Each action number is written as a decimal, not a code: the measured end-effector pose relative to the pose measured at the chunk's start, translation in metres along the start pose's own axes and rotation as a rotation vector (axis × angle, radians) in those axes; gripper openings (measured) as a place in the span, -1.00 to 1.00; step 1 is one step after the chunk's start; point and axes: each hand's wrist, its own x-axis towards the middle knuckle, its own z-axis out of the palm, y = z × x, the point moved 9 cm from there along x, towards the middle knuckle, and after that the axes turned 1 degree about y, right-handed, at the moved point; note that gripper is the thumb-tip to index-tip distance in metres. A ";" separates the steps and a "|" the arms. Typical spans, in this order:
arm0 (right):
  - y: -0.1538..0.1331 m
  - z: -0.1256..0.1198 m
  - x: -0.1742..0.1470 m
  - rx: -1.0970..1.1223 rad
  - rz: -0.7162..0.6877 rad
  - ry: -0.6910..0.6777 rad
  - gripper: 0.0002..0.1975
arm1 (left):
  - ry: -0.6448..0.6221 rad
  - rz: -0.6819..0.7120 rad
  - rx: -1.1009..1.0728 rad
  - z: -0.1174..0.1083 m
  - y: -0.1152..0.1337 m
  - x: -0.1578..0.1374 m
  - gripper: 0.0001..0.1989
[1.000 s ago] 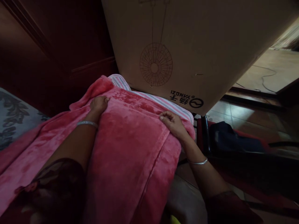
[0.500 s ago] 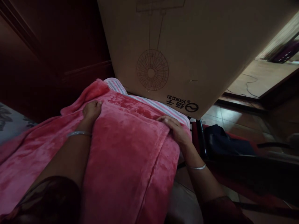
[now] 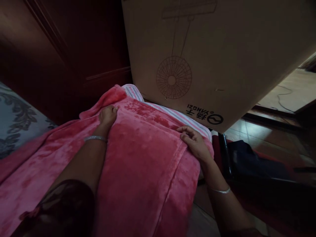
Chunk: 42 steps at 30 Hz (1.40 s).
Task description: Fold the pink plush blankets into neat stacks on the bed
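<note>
Here the left hand (image 3: 108,116) lies fingers-down on the far left part of a folded pink fleece blanket (image 3: 138,164), fingers curled over a raised fold so that they seem to pinch the pile; the right hand (image 3: 196,144) rests on the blanket's far right corner, fingers loosely bent and pressing, with no clear grip on anything. Each wrist carries a thin silver bangle (image 3: 95,138). The blanket lies in a thick folded pad between the forearms, and a looser layer of it spreads away to the left.

To handle the fold well, I judge that both hands should keep even pressure on the two far corners, so that the plush layers, which probably slide on each other, stay squared and the long seam running toward the person stays straight.

Beyond the fingertips a striped cloth (image 3: 172,113) shows under the blanket's far edge, and a large cardboard fan box (image 3: 222,49) stands touching or just behind it, so there is little room forward. Dark wooden panelling (image 3: 74,56) closes the far left. A patterned grey fabric (image 3: 17,121) lies at the left edge. On the right the blanket's side drops off beside a black frame (image 3: 225,151), near a dark bag (image 3: 254,161) on the tiled floor (image 3: 247,126); open space is mostly to the left.
</note>
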 end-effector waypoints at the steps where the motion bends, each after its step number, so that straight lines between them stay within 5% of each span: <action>1: 0.001 0.000 0.000 -0.004 0.018 0.000 -0.70 | -0.006 0.017 -0.005 0.000 0.001 0.000 -0.62; 6: 0.002 -0.002 0.000 0.004 0.047 0.015 -0.67 | -0.068 0.102 -0.069 0.006 0.003 0.002 -0.65; 14: 0.006 0.004 0.003 -0.029 0.076 -0.053 -0.68 | 0.011 0.087 -0.193 0.011 -0.007 0.007 -0.77; 19: 0.013 0.007 0.005 -0.026 0.108 -0.092 -0.63 | -0.096 0.023 -0.398 0.010 -0.010 0.004 -0.81; 27: 0.006 0.010 0.005 -0.001 0.050 -0.119 -0.50 | -0.035 0.007 -0.576 -0.070 -0.023 -0.010 -0.80; 30: -0.030 0.003 -0.007 -0.047 -0.085 -0.012 -0.48 | -0.045 0.009 -0.668 -0.104 -0.038 -0.028 -0.82; 34: -0.125 0.009 -0.055 -0.208 -0.377 0.159 -0.57 | -0.087 0.004 -0.796 -0.147 -0.067 -0.059 -0.87; 38: -0.219 0.077 -0.137 -0.346 -0.725 -0.008 -0.72 | -0.146 -0.038 -0.913 -0.184 -0.114 -0.097 -0.87; 42: -0.247 0.163 -0.222 -0.381 -0.881 -0.297 -0.71 | -0.191 -0.223 -0.968 -0.195 -0.187 -0.157 -0.82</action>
